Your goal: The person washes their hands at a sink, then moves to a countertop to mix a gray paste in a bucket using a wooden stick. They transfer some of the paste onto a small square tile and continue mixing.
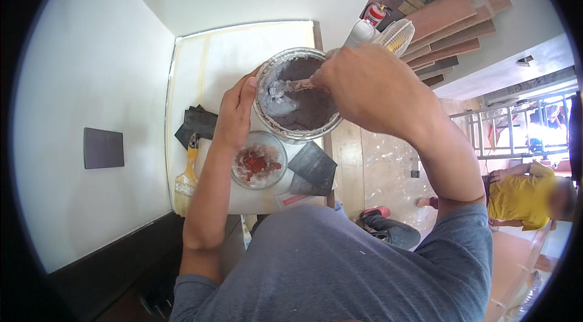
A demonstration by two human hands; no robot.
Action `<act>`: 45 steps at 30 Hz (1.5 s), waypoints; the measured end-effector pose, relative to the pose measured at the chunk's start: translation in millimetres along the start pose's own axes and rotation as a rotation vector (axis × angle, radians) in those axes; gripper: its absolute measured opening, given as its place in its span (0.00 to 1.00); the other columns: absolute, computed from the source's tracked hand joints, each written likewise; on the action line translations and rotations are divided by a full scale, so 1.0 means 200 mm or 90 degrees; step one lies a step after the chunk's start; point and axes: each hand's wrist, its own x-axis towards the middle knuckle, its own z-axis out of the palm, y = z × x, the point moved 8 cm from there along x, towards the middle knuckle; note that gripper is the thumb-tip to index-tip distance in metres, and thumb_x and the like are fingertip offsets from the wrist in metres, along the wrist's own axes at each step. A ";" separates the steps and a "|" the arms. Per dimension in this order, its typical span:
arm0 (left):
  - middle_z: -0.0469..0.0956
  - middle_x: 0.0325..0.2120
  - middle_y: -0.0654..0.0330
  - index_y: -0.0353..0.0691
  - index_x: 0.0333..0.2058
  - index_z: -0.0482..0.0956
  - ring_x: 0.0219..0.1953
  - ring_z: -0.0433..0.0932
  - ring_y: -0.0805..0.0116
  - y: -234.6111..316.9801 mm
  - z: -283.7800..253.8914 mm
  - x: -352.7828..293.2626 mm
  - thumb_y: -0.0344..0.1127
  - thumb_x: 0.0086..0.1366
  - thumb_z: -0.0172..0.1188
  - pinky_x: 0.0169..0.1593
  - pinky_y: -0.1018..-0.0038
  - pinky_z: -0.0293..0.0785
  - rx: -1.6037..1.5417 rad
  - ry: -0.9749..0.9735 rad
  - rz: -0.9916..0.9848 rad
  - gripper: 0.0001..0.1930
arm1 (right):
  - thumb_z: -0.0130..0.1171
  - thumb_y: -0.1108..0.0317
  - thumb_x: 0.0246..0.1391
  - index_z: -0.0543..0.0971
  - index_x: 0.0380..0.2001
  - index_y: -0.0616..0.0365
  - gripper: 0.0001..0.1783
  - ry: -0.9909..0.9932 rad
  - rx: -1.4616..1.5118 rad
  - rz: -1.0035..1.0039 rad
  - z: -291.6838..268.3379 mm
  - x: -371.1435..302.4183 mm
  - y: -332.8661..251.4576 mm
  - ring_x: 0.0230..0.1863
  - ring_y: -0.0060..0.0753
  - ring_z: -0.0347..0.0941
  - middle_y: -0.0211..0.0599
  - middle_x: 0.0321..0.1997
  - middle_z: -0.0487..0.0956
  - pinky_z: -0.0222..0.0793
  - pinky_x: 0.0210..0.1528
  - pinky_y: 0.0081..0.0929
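Head view: left hand (234, 112) cups the glass bowl (297, 94) near the table's (212, 61) right edge — heavy with thick brown paste, breakable. Right hand (364, 88) fingers pinch the stirring stick (294, 85).

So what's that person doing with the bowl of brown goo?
The person is working a tool around in a clear bowl of thick brown paste. The right hand grips the tool from above, while the left hand steadies the bowl's rim. Below it on the small white table sits a smaller bowl with red and white bits, plus dark square tiles and a yellow-handled paintbrush.
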 end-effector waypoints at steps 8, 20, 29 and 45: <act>0.80 0.56 0.52 0.30 0.63 0.74 0.59 0.74 0.67 0.00 0.00 0.00 0.47 0.82 0.42 0.66 0.71 0.65 -0.009 0.012 -0.027 0.27 | 0.58 0.71 0.52 0.87 0.31 0.58 0.09 -0.094 0.023 -0.025 0.30 0.08 0.00 0.35 0.53 0.84 0.47 0.30 0.85 0.80 0.39 0.45; 0.79 0.57 0.53 0.28 0.64 0.73 0.60 0.73 0.66 0.02 0.01 -0.01 0.48 0.82 0.41 0.68 0.72 0.63 0.020 -0.009 -0.014 0.28 | 0.58 0.72 0.51 0.87 0.30 0.60 0.09 -0.051 0.055 -0.013 0.01 0.00 0.06 0.38 0.54 0.85 0.52 0.32 0.86 0.81 0.43 0.46; 0.80 0.55 0.52 0.28 0.62 0.74 0.57 0.75 0.66 0.01 0.02 0.01 0.47 0.82 0.42 0.65 0.72 0.65 -0.003 -0.001 -0.016 0.27 | 0.57 0.72 0.52 0.88 0.36 0.58 0.12 -0.087 0.110 -0.034 0.30 0.04 0.07 0.39 0.55 0.84 0.51 0.35 0.86 0.80 0.45 0.46; 0.78 0.58 0.52 0.28 0.64 0.72 0.61 0.73 0.66 0.00 0.02 0.01 0.47 0.82 0.41 0.68 0.71 0.63 0.002 -0.024 -0.011 0.27 | 0.58 0.74 0.49 0.87 0.30 0.62 0.10 -0.063 0.118 -0.042 0.19 0.05 0.07 0.38 0.56 0.84 0.55 0.34 0.85 0.80 0.43 0.47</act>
